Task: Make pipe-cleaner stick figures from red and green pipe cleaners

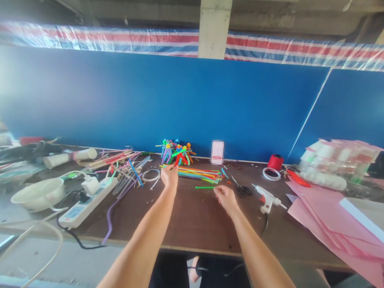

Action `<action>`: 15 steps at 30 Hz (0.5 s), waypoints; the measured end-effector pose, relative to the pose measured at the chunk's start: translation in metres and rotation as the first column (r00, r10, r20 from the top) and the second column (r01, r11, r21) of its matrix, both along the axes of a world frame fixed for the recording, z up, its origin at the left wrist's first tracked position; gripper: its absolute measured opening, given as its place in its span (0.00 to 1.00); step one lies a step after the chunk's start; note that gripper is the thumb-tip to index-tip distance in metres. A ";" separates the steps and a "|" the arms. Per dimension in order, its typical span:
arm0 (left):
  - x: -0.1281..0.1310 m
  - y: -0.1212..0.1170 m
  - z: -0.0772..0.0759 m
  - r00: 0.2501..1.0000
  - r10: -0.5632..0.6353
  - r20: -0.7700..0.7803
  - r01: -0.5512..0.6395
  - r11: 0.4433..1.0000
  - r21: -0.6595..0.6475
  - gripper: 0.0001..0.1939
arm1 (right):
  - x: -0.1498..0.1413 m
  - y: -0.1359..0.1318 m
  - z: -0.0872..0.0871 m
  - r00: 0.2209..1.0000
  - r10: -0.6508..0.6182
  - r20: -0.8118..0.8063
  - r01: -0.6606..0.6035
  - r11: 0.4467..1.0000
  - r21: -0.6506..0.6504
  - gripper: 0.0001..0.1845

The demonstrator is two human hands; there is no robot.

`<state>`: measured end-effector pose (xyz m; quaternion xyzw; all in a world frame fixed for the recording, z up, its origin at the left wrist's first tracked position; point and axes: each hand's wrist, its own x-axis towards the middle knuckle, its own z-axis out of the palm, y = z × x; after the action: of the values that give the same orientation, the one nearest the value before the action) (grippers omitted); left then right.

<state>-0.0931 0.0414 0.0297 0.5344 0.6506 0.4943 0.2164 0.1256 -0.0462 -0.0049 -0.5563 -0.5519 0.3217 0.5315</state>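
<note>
My right hand point(226, 198) is closed, its fingertips pinching the right end of a short green pipe cleaner point(204, 187) just above the brown tabletop. Farther forward, my left hand point(170, 176) reaches to the left end of a bundle of colourful pipe cleaners point(200, 174). Its fingers look pressed together, and what they grip is too small to make out. Just beyond that hand stands a cluster of small figures point(179, 152) in purple, red, orange and green, apparently bent from pipe cleaners.
Black scissors point(241, 186) and a white glue gun point(267, 199) lie right of my right hand. Pink sheets point(335, 221) cover the table's right side, near a red spool point(275, 162). At left are a power strip point(87, 204), a white bowl point(38, 196) and loose strips.
</note>
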 end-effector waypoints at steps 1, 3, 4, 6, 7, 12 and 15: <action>-0.009 0.006 0.006 0.998 0.065 0.002 -0.065 0.998 0.001 0.19 | 0.000 0.001 -0.001 1.000 0.002 -0.002 -0.002 1.000 0.002 0.15; -0.025 0.016 0.017 0.991 0.135 -0.006 -0.135 0.991 0.000 0.19 | -0.001 0.002 -0.004 1.000 0.007 -0.009 -0.007 1.000 0.004 0.15; -0.031 0.021 0.021 0.989 0.147 -0.016 -0.147 0.989 -0.002 0.19 | -0.001 0.003 -0.005 1.000 0.009 -0.012 -0.009 1.000 0.005 0.15; -0.040 0.028 0.027 0.988 0.149 -0.044 -0.150 0.989 -0.015 0.17 | -0.001 0.004 -0.007 1.000 0.011 -0.016 -0.011 1.000 0.006 0.14; -0.043 0.032 0.029 0.988 0.142 -0.061 -0.144 0.989 -0.029 0.16 | -0.001 0.004 -0.007 1.000 0.010 -0.018 -0.010 1.000 0.007 0.14; -0.044 0.051 0.036 0.990 0.056 -0.129 -0.073 0.988 -0.135 0.15 | 0.000 0.003 -0.007 1.000 0.005 -0.017 -0.005 1.000 0.011 0.14; -0.040 0.066 0.038 0.990 -0.014 -0.140 -0.012 0.983 -0.183 0.15 | 0.000 0.003 -0.006 1.000 0.008 -0.019 -0.008 1.000 0.003 0.14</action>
<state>-0.1328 0.1076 0.0682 0.5461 0.7066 0.3933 0.2187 0.1256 -0.0434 -0.0111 -0.5501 -0.5495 0.3283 0.5364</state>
